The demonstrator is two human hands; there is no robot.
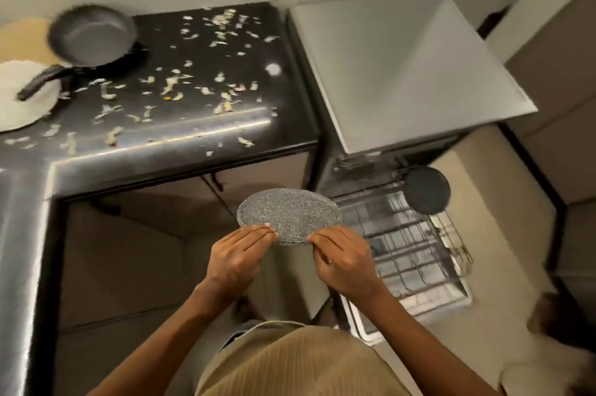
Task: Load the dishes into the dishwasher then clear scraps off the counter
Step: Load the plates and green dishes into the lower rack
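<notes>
A: Quick, where's the plate?

B: Speckled grey plate point(289, 216) is up in the air, centre of view, held w/ both hands. Left hand point(237, 255) pinches the near-left rim, thumb on top, fingers curled under. Right hand point(343, 261) does the same on the near-right rim. Plate's roughly level, tilted a bit toward the person.

A: And the dishwasher?

B: Dishwasher point(396, 73) sits right of the counter, door down, lower rack point(406, 240) pulled out just right of the plate. Plate isn't touching the rack. One dark round dish point(427, 190) stands at the rack's far right end (can't tell if it's a plate or a lid, too blurry).

A: Counter?

B: Black counter point(290, 124), L-shaped, runs along the left & far side. Pale scraps point(225, 105) scattered over most of it, thickest toward the far middle. Dark frying pan point(93, 35) at far left, handle pointing near-left. The handle lies over a white plate point(19, 98) at the left edge. A tan round thing point(22, 37) sits behind that, partly under the pan; can't say what it is.

A: Anything else?

B: Person's beige ribbed top point(290, 363) fills the near bottom. Pale tiled floor point(503, 266) under & around the open door.
</notes>
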